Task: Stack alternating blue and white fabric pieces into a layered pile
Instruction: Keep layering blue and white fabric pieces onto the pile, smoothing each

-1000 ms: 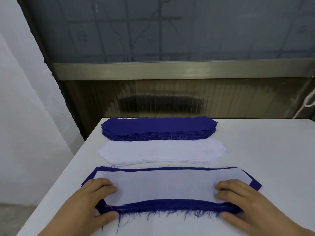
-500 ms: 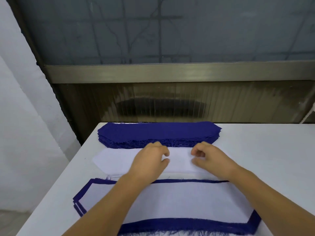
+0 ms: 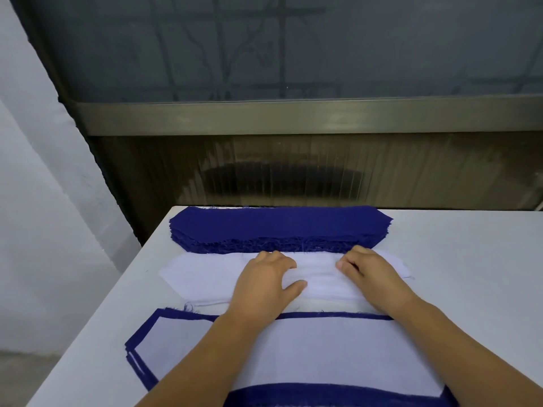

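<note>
Both hands are resting mid-frame on the white fabric stack (image 3: 202, 277): left hand (image 3: 264, 283) lying flat with relaxed fingers, right hand (image 3: 370, 274) curling fingertips, apparently pinching its top piece.

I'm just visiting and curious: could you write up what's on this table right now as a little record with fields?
surface: white table
far pile: blue stack, many layers, frayed edges
middle pile: white stack, just in front of the blue stack
near pile: layered pile, white piece on top, blue edges showing around it
left hand: resting on the white stack, fingers bent
right hand: on the white stack, fingertips curled at the top sheet
top layer colour: white
</note>
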Tool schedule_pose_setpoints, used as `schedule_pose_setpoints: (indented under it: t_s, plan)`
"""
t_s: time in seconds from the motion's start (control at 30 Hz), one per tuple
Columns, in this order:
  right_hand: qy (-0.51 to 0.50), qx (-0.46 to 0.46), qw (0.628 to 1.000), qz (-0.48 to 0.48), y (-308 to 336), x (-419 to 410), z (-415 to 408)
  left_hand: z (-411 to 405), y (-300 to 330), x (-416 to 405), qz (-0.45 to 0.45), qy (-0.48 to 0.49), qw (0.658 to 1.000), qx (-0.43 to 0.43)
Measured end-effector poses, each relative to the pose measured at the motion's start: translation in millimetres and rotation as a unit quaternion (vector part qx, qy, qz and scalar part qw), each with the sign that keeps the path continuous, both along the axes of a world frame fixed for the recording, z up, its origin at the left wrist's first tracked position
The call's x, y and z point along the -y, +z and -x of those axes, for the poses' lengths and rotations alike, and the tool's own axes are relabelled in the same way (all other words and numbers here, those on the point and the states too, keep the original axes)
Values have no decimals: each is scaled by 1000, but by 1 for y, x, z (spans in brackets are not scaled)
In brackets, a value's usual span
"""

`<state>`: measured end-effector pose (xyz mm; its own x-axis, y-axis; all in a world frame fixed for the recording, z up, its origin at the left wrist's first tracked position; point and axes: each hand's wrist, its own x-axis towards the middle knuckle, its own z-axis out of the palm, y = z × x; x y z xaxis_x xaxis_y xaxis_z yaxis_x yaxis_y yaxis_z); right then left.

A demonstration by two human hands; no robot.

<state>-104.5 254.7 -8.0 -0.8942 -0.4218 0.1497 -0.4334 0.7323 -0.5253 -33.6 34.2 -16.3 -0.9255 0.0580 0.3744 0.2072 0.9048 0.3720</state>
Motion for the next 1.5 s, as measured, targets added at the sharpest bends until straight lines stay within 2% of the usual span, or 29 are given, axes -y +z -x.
schedule_pose_setpoints:
  t_s: [0.1, 0.27, 0.37, 0.63, 0.8, 0.9, 0.97, 1.1, 1.27, 1.4, 1.5]
  plan:
    - [-20, -23, 999, -27, -1, 2, -2, -3, 1, -3, 13, 29, 999, -34]
    - [-31, -59, 997, -49, 1, 4, -7, 0, 2, -1, 23, 94, 995, -27]
    - [-5, -85, 996, -9, 5, 4, -15, 3, 2, -1, 26, 99, 994, -30]
    - [8, -130, 991, -30, 0, 4, -16, 4, -1, 2, 20, 101, 994, -21]
    - [-36, -100, 994, 2, -2, -2, -10, -8, 5, 36, 40, 170, 985, -11]
    - [-30, -81, 996, 3, -1, -3, -10, -26, 13, 77, 49, 237, 970, 6]
    - [-17, -47, 999, 8, 6, -4, -10, -38, 19, 97, 56, 248, 967, 25]
    - [8, -7, 1000, 5, 32, -11, -18, -55, 37, 111, 86, 217, 971, 53]
    - [-4, -126, 992, 8, 45, -40, -54, -90, 51, 104, 63, 159, 984, -56]
    - [56, -203, 977, -19, 26, -71, -98, -129, 32, 106, 93, 49, 991, -80]
    - [91, -242, 965, -54, 11, -82, -120, -146, 16, 111, 91, 22, 992, -82]
